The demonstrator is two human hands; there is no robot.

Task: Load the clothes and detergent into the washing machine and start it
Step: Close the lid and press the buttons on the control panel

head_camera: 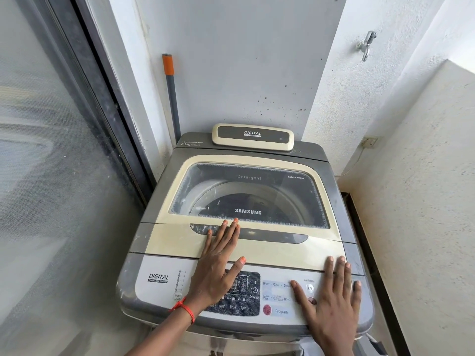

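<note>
A grey and cream top-loading washing machine [159, 201] stands in front of me with its glass lid [282, 250] down. Through the glass I see the drum with something dark inside. My left hand [218, 263] lies flat with fingers spread, its fingertips on the lid's dark handle recess [272, 236] and its palm over the control panel [280, 310]. My right hand [331, 296] rests flat on the right side of the panel, fingertips reaching the lid's front edge. Neither hand holds anything. No detergent container is in view.
A frosted sliding door [51, 176] runs along the left. A grey pole with an orange band [171, 93] leans in the corner behind the machine. A metal tap [366, 44] sticks out of the white wall at the upper right. A low white wall [424, 201] closes the right side.
</note>
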